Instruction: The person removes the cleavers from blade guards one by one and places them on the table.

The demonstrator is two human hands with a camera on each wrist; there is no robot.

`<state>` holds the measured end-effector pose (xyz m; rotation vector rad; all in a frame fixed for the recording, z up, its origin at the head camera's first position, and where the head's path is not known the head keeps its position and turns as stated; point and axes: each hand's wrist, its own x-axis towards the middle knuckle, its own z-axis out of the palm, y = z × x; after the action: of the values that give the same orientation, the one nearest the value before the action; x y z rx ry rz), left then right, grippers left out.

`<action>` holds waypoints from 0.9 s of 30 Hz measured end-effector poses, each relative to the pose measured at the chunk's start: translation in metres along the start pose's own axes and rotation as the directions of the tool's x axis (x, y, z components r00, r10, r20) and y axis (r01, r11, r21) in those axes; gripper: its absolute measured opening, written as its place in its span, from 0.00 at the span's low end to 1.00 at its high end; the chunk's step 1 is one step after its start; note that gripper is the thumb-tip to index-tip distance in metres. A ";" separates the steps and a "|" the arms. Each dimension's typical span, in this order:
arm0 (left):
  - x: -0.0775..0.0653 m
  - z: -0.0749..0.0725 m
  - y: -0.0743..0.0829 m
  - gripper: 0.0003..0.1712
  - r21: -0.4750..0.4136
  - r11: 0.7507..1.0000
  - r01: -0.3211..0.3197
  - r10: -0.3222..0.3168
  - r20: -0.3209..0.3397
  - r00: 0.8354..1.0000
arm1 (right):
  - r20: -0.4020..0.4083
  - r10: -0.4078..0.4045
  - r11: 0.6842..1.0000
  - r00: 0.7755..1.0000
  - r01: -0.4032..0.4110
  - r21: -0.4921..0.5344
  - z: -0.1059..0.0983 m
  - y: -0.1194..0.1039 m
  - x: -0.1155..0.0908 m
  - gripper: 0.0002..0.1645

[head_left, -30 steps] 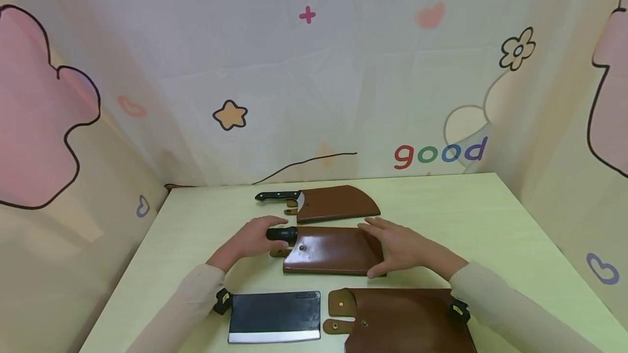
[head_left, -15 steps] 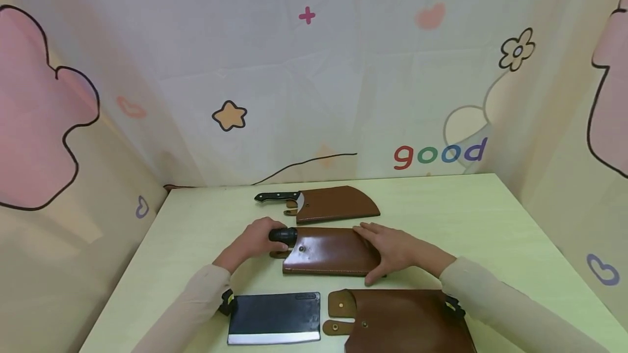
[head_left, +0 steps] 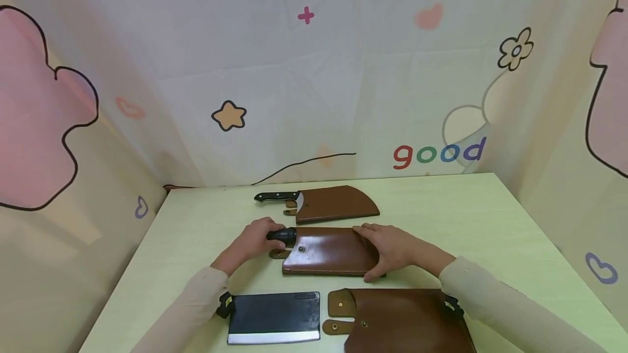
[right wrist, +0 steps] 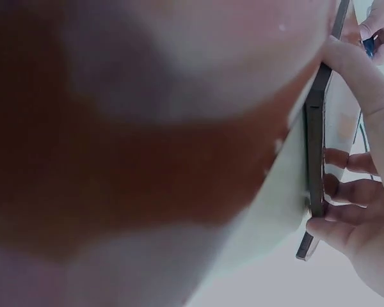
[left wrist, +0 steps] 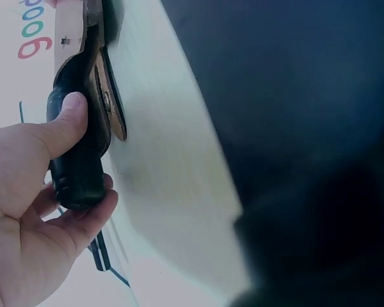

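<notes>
In the middle of the table a cleaver sits in a glossy brown leather sheath (head_left: 333, 252), its black handle (head_left: 288, 237) sticking out to the left. My left hand (head_left: 252, 240) grips that handle; the left wrist view shows the thumb on one side of the handle (left wrist: 77, 169) and fingers round the other. Across the sheath's right end lies my right hand (head_left: 394, 249), holding it with the thumb at the near edge and the fingers at the far edge. The blade is hidden inside. A small strap with a snap hangs by the handle.
Behind lies another cleaver (head_left: 277, 196) in a brown sheath (head_left: 338, 204). In front, a bare dark cleaver blade (head_left: 275, 315) lies under the left forearm, its handle out of sight. To its right is a large brown sheath (head_left: 402, 320). Printed cloth (head_left: 294, 80) encloses the table.
My left hand has closed round the black handle. My right hand has shifted slightly left and settled onto the sheath's right end. The cleaver and sheath have barely moved.
</notes>
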<state>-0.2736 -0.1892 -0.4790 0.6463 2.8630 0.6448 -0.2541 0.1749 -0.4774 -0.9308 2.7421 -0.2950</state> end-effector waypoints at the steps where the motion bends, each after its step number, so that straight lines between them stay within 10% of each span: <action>1: -0.001 0.000 0.000 0.25 -0.001 1.000 -0.005 0.005 -0.003 1.000 | -0.003 -0.001 1.000 1.000 0.001 0.000 -0.001 -0.001 -0.001 0.70; 27: -0.018 -0.011 0.012 0.25 -0.015 0.991 -0.136 0.134 -0.114 0.985 | -0.142 -0.056 0.998 0.988 0.058 0.007 -0.015 -0.001 -0.026 0.70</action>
<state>-0.2550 -0.1914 -0.4634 0.8321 2.9285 0.7550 -0.2377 0.1924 -0.4585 -1.0245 2.8420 -0.4006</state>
